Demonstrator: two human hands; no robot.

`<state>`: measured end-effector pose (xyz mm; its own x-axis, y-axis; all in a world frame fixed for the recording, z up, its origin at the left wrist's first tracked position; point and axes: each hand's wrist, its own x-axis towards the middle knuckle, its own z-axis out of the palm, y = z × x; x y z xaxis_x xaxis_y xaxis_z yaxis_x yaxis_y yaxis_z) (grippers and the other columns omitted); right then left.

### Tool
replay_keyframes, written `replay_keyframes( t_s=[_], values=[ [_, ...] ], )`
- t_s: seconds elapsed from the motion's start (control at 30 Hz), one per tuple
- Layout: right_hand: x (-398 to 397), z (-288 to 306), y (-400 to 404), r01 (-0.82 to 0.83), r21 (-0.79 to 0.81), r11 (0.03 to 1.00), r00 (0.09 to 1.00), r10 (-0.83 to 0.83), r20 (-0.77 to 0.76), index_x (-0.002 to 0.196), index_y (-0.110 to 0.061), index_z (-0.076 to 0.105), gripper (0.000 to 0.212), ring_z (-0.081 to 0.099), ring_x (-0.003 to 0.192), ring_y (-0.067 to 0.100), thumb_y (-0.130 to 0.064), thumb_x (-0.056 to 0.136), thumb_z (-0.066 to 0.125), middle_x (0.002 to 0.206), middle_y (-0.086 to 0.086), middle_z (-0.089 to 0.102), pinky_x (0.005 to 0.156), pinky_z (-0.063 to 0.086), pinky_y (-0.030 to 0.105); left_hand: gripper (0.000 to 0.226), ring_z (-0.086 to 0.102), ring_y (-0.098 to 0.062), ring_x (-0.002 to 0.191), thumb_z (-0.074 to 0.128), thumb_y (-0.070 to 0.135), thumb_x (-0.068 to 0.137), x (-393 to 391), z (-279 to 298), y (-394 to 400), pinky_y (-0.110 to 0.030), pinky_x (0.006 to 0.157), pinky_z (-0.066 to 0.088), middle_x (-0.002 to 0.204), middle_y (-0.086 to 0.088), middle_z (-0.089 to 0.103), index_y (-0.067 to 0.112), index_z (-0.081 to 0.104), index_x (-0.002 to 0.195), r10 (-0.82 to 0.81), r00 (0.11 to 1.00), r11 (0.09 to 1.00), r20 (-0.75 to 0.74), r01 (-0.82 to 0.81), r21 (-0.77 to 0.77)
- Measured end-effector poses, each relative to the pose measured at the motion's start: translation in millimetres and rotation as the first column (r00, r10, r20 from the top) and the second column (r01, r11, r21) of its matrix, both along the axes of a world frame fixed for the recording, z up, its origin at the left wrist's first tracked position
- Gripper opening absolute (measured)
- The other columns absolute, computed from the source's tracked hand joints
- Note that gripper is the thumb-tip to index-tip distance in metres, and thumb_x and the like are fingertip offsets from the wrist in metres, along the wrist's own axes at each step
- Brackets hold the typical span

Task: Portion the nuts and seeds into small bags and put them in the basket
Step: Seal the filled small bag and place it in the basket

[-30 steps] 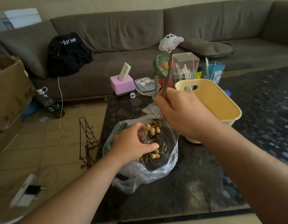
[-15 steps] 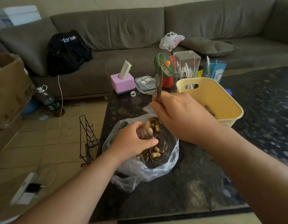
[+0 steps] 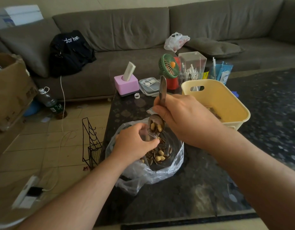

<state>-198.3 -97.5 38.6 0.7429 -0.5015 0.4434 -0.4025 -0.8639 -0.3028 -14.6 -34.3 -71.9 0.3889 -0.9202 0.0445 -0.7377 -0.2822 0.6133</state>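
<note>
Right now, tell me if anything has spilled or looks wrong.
No spill shows. The spoon, gripped by the right hand, tips nuts into the small bag that the left hand holds over the big open bag.

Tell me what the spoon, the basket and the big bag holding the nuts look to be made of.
Spoon: metal, probably steel; grey, shiny handle and bowl.
Basket: moulded plastic, matt pale yellow; smooth thin walls, cut-out handle slot.
Big bag: thin clear plastic film; crinkled, glossy, with the nuts and seeds visible through it.
</note>
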Motion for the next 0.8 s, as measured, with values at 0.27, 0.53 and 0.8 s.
replay_keyframes(
  t_s=[0.27, 0.53, 0.8],
  values=[
    [3.7, -0.9, 4.0, -0.084, -0.012, 0.996, 0.996, 0.084, 0.011, 0.108, -0.011, 0.063, 0.028, 0.063, 0.082, 0.027, -0.034, 0.104, 0.048, 0.093, 0.005, 0.066, 0.073, 0.053, 0.049, 0.059, 0.063, -0.001, 0.108, 0.081, 0.057, 0.084, -3.6, 2.9, -1.3, -0.023, 0.088, 0.049, 0.109, 0.023, 0.066, 0.030, 0.065, 0.134, 0.066, 0.997, 0.997, -0.031, -0.067, -0.043],
    [1.4, -4.2, 1.4, -0.064, -0.056, 0.996, 0.997, 0.066, 0.043, 0.107, -0.009, 0.066, 0.019, 0.063, 0.080, 0.027, -0.025, 0.104, 0.056, 0.094, 0.006, 0.066, 0.069, 0.055, 0.049, 0.048, 0.066, 0.003, 0.099, 0.081, 0.056, 0.083, 0.7, -0.6, -1.7, -0.010, 0.073, 0.043, 0.107, 0.021, 0.073, 0.033, 0.070, 0.124, 0.075, 0.995, 0.994, -0.060, -0.080, -0.079],
    [-2.3, -3.4, -4.5, -0.026, -0.030, 0.999, 0.996, 0.029, 0.080, 0.105, -0.011, 0.065, 0.020, 0.060, 0.078, 0.021, -0.027, 0.106, 0.053, 0.092, 0.002, 0.066, 0.071, 0.053, 0.046, 0.044, 0.064, 0.005, 0.096, 0.077, 0.058, 0.085, 9.0, -2.7, -0.8, -0.015, 0.074, 0.045, 0.105, 0.022, 0.073, 0.036, 0.068, 0.123, 0.065, 0.996, 0.995, -0.063, -0.070, -0.066]
  ],
)
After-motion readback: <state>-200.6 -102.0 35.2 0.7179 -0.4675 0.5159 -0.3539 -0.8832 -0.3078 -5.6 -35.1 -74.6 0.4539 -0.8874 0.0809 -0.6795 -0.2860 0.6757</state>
